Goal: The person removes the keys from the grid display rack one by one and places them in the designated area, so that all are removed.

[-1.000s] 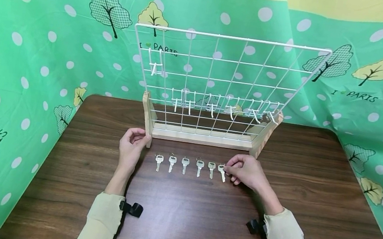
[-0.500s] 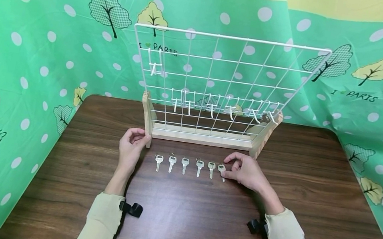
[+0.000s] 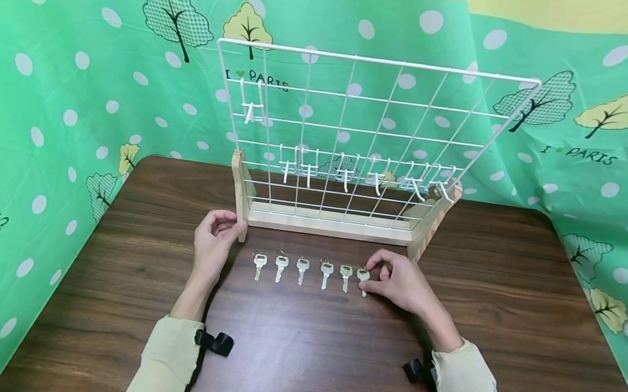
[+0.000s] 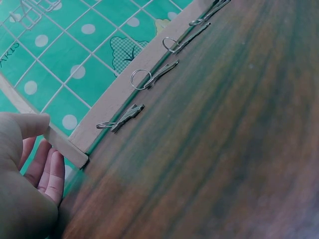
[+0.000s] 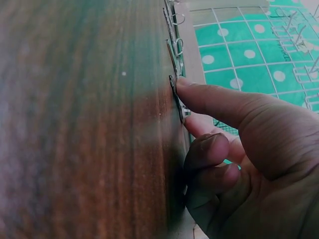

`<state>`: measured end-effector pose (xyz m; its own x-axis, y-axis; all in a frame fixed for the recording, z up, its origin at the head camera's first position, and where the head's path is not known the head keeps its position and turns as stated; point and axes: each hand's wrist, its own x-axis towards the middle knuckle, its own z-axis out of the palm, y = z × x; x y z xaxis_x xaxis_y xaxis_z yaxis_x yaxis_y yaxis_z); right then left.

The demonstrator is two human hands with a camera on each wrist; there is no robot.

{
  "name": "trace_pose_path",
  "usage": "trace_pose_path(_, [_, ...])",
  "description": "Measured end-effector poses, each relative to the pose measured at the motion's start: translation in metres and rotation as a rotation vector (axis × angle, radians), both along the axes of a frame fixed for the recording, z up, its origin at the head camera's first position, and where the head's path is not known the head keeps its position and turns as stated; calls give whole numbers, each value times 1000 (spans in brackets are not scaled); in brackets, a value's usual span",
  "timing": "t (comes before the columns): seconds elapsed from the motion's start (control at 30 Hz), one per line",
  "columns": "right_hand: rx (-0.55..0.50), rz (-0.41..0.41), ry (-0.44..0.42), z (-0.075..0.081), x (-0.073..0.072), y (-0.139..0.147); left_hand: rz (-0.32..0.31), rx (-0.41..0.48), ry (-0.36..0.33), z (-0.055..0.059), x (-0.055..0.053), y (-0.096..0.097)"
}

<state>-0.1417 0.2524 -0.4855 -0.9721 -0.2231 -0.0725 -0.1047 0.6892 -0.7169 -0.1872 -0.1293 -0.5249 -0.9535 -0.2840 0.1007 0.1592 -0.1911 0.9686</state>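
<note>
At the right end of a row of several silver keys, my right hand (image 3: pixel 401 280) pinches the last key (image 3: pixel 363 275) where it lies on the table. Its thumb is at the blade and its index finger by the head; in the right wrist view the fingers partly hide this key (image 5: pixel 175 94). The other keys, such as the leftmost key (image 3: pixel 259 268), lie side by side with small rings at their heads. My left hand (image 3: pixel 214 239) grips the left wooden leg (image 4: pixel 65 147) of a white wire grid rack (image 3: pixel 379 61), thumb in front and fingers behind.
Several white hooks, among them one hook (image 3: pixel 345 177), hang in a row low on the grid. Another hook (image 3: pixel 250 111) hangs higher at the left. A wooden crossbar (image 3: pixel 330 227) joins the legs behind the keys. A green patterned cloth (image 3: pixel 66 90) surrounds the brown table (image 3: pixel 280 364).
My right thumb has slid from the rightmost key's head down to its blade, and the index finger has lifted apart from it. That key has turned straighter, in line with the others. The left hand stays put.
</note>
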Motion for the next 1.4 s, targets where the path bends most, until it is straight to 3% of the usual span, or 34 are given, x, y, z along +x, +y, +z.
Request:
trace_pose_path(0.8, [10,-30,22,3,0,4,-2,12,4,3,1,3])
trace_pose_path(1.1, [-22,-39,44,17,1,10,-4,11,6,4,1,3])
trace_pose_path(1.4, [-102,-122,150,37,1,17,0,8,-2,3,2,2])
